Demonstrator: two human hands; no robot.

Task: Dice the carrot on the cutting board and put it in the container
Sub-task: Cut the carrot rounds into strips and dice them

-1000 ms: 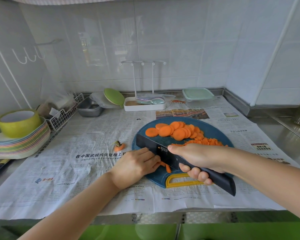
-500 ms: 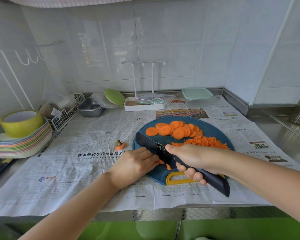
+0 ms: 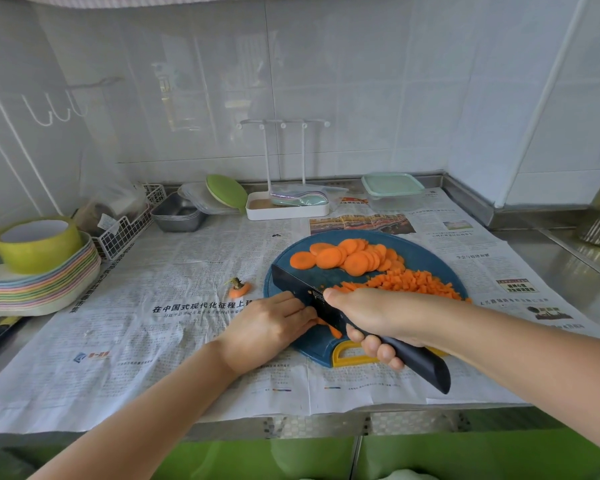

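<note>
A round blue cutting board (image 3: 426, 258) with a yellow handle lies on newspaper. Round carrot slices (image 3: 347, 258) are stacked at its far side, and a heap of diced carrot (image 3: 406, 283) lies to their right. My right hand (image 3: 374, 315) grips the handle of a dark knife (image 3: 291, 284), whose blade rests on the board. My left hand (image 3: 267, 327) holds down carrot strips (image 3: 333, 330) against the blade at the board's near left; most of them are hidden under my fingers. A clear container with a mint lid (image 3: 392, 188) stands at the back.
A carrot top (image 3: 238, 288) lies on the newspaper left of the board. Stacked coloured plates with a yellow-green bowl (image 3: 37, 244) sit far left, beside a wire basket (image 3: 125, 230) and metal trays (image 3: 179, 213). A white rack tray (image 3: 286, 206) stands at the back wall.
The knife and my right hand shifted slightly left along the carrot strips, with my left hand staying on them. The diced heap is more exposed.
</note>
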